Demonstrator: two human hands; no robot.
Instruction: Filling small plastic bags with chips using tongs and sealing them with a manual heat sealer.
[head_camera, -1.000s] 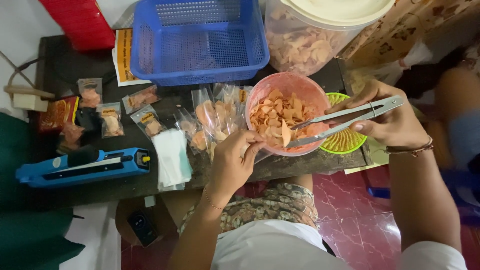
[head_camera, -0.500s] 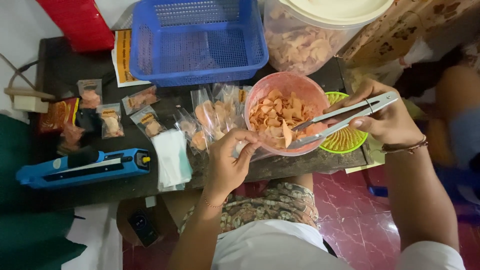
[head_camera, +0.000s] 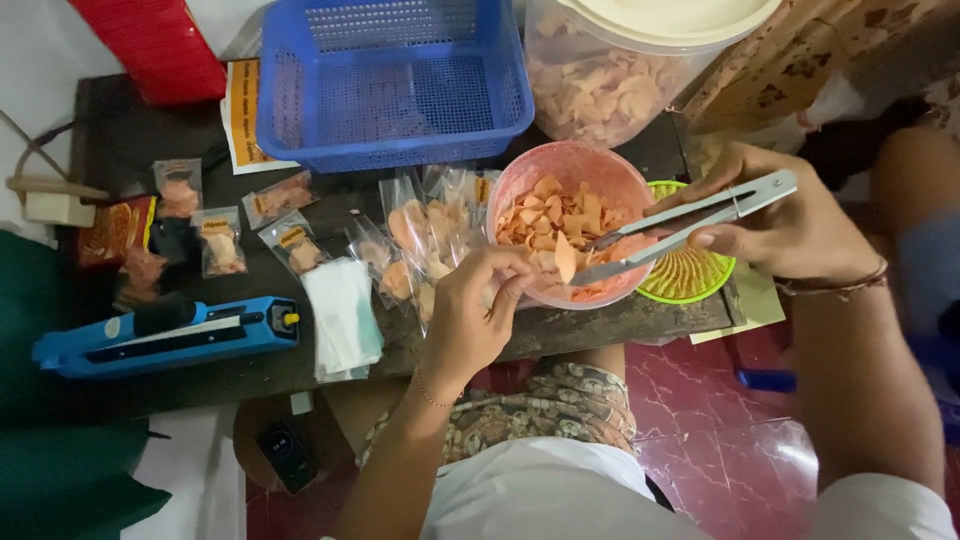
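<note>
One orange-pink chip (head_camera: 565, 258) hangs pinched between the tips of the metal tongs (head_camera: 690, 224), lifted a little higher over the near edge of the pink bowl (head_camera: 570, 165) than a second ago and closer to the waiting bag. Right of the bowl, the right hand (head_camera: 780, 225) squeezes the tongs' arms together, thumb beneath, wrist level. At the bowl's near-left rim, the left hand (head_camera: 470, 320) has curled tighter, fingers pinching a small clear bag (head_camera: 490, 298), barely visible.

Dark wooden table (head_camera: 120, 130), red marbled floor (head_camera: 720, 430)
</note>
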